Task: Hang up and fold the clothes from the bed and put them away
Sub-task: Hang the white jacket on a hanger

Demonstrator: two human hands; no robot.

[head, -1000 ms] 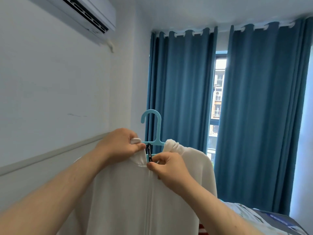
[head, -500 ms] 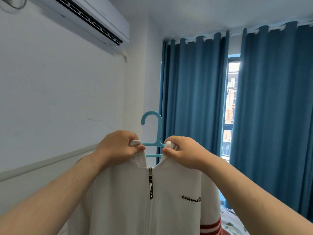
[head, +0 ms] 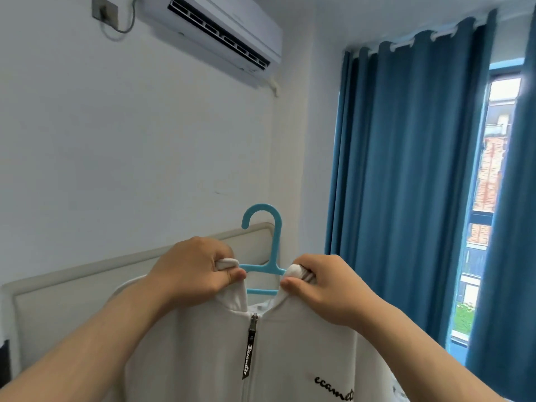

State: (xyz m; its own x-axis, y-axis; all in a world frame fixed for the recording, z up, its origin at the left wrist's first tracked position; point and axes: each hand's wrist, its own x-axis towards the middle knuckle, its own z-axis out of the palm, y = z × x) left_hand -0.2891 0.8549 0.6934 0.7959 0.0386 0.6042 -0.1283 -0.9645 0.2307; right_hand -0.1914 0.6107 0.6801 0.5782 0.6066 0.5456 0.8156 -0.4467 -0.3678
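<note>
A white zip-up jacket (head: 203, 358) with a black zipper pull and black script on the chest hangs on a light blue plastic hanger (head: 272, 245), held up in front of me. My left hand (head: 194, 271) grips the left side of the collar. My right hand (head: 322, 285) pinches the right side of the collar. The zipper is closed up to the neck. The hanger's hook points up and left between my hands. The jacket's lower part runs out of view.
A beige padded headboard (head: 72, 282) lines the white wall behind the jacket. An air conditioner (head: 226, 30) is mounted high on that wall. Blue curtains (head: 406, 169) hang at the right, with a window gap (head: 490, 184) between them.
My right hand left the zipper area and took the right collar. The jacket now faces me squarely, and the view has swung left and up, showing the headboard.
</note>
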